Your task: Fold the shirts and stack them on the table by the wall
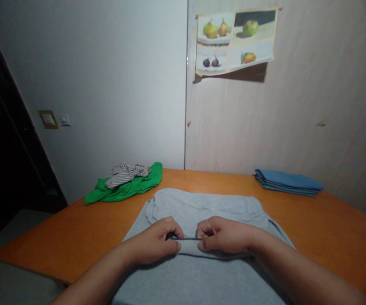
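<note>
On the table (335,228) lies a grey garment (195,279), centred before the person; tugging harder on one side could skew it. Both forearms (100,271) slant inward, and the left hand (154,242) and right hand (223,235) face each other. Their fingers (173,246) pinch its folded band (189,247); a loosened thumb could let it slip open.

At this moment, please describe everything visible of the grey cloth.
The grey cloth is plain and looks like soft knit fabric. It lies on the orange table, its far part seemingly folded over and wrinkled. Across its middle, a narrow band with dark edges is in the grip of the left hand and right hand. Its near end is out of view.
</note>
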### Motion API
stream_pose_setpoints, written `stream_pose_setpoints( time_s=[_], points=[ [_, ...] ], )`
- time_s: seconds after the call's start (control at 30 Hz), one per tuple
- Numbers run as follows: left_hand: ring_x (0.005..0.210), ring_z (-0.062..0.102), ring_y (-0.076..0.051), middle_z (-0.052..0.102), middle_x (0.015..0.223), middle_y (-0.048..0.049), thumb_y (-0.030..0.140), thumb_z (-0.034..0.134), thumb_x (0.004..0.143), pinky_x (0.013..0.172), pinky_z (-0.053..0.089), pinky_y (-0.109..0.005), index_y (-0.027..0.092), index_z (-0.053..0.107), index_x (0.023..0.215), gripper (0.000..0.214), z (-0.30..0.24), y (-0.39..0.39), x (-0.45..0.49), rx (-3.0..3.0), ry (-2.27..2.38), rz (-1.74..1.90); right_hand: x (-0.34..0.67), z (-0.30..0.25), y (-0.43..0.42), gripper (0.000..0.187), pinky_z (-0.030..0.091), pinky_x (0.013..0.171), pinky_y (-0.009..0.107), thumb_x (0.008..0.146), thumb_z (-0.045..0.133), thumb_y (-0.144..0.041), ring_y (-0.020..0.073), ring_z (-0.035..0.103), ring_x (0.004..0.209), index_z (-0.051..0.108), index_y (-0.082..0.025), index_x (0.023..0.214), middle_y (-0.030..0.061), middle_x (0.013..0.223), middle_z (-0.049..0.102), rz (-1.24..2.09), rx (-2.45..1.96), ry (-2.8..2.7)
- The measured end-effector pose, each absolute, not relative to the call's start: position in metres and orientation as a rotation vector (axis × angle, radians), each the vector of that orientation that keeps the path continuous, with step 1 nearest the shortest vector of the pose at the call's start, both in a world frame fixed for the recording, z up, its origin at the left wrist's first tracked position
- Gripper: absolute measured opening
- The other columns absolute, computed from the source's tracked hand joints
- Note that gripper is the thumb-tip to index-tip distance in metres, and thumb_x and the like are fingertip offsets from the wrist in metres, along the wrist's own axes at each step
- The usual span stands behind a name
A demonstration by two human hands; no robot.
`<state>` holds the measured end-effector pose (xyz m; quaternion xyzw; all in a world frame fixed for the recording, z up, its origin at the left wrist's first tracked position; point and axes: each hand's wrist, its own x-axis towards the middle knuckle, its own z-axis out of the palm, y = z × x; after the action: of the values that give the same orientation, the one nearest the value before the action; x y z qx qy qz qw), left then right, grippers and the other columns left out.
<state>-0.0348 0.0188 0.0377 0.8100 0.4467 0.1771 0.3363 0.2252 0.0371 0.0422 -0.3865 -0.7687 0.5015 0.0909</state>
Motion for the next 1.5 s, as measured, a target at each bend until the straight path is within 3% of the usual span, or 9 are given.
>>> stream_pose_setpoints(
  time_s=[0.2,0.4,0.53,0.77,0.9,1.03,1.23,1.4,1.5],
  points=[
    [0.08,0.051,-0.015,0.059,0.084,0.0016,0.03,0.063,0.076,0.069,0.04,-0.025,0.019,0.065,0.084,0.015,0.039,0.024,-0.033,1.934,1.193,0.511,0.229,0.035,0.049,0.006,0.029,0.054,0.022,0.083,0.059,-0.023,0.0088,0.036,0.058,0.062,-0.017,0.081,-0.0061,0.063,0.046,1.437,-1.117,-2.229],
    [0.061,0.037,-0.011,0.045,0.066,0.0069,0.033,0.058,0.082,0.055,0.027,-0.024,0.018,0.058,0.085,0.016,0.03,0.031,-0.033,1.824,1.147,0.536,0.228,0.034,0.052,0.007,0.03,0.055,0.022,0.082,0.055,-0.019,0.0093,0.036,0.058,0.06,-0.017,0.078,-0.0057,0.063,0.046,1.328,-1.198,-2.196],
    [0.068,0.045,-0.012,0.051,0.071,0.005,0.023,0.06,0.074,0.059,0.032,-0.024,0.018,0.057,0.082,0.01,0.029,0.033,-0.034,1.871,1.167,0.533,0.225,0.029,0.048,0.008,0.032,0.056,0.023,0.082,0.059,-0.025,0.0101,0.043,0.06,0.061,-0.018,0.079,-0.004,0.066,0.054,1.174,-1.305,-2.277],
    [0.066,0.048,-0.011,0.054,0.073,0.0062,0.018,0.053,0.072,0.058,0.034,-0.022,0.02,0.055,0.092,0.021,0.02,0.037,-0.036,1.913,1.204,0.543,0.221,0.033,0.04,0.013,0.027,0.056,0.026,0.08,0.063,-0.035,0.0134,0.05,0.063,0.063,-0.022,0.08,-0.0007,0.072,0.064,0.635,-1.503,-2.526],
    [0.062,0.044,-0.012,0.048,0.068,0.0062,0.021,0.05,0.075,0.055,0.031,-0.023,0.02,0.056,0.087,0.013,0.021,0.043,-0.04,1.929,1.27,0.594,0.221,0.037,0.039,0.014,0.028,0.056,0.026,0.08,0.061,-0.037,0.0147,0.052,0.066,0.065,-0.023,0.082,0.0011,0.078,0.068,0.592,-1.539,-2.569],
    [0.076,0.054,-0.015,0.059,0.078,0.0004,0.023,0.051,0.076,0.066,0.04,-0.025,0.018,0.062,0.076,0.013,0.025,0.047,-0.053,2.136,1.326,0.525,0.222,0.038,0.04,0.014,0.027,0.056,0.026,0.08,0.061,-0.037,0.0154,0.053,0.067,0.066,-0.024,0.084,0.0014,0.08,0.069,0.57,-1.521,-2.59],
    [0.083,0.059,-0.018,0.066,0.086,-0.0023,0.023,0.051,0.076,0.076,0.044,-0.027,0.019,0.071,0.08,0.021,0.037,0.043,-0.067,2.268,1.347,0.322,0.222,0.037,0.041,0.013,0.027,0.056,0.026,0.081,0.061,-0.035,0.015,0.052,0.068,0.065,-0.023,0.084,0.0015,0.08,0.068,0.588,-1.519,-2.601],
    [0.081,0.057,-0.018,0.065,0.086,-0.0021,0.024,0.052,0.076,0.071,0.042,-0.026,0.02,0.069,0.08,0.018,0.046,0.036,-0.055,2.299,1.357,0.351,0.222,0.034,0.041,0.011,0.027,0.057,0.026,0.081,0.061,-0.031,0.0153,0.052,0.066,0.067,-0.023,0.085,0.0018,0.078,0.067,0.588,-1.484,-2.594],
    [0.072,0.054,-0.017,0.061,0.075,-0.001,0.029,0.051,0.08,0.062,0.038,-0.026,0.02,0.065,0.072,0.018,0.051,0.038,-0.049,2.296,1.396,0.267,0.221,0.036,0.041,0.01,0.028,0.057,0.026,0.079,0.063,-0.031,0.0158,0.053,0.066,0.068,-0.023,0.083,0.0023,0.078,0.069,0.596,-1.472,-2.574]
  ],
)
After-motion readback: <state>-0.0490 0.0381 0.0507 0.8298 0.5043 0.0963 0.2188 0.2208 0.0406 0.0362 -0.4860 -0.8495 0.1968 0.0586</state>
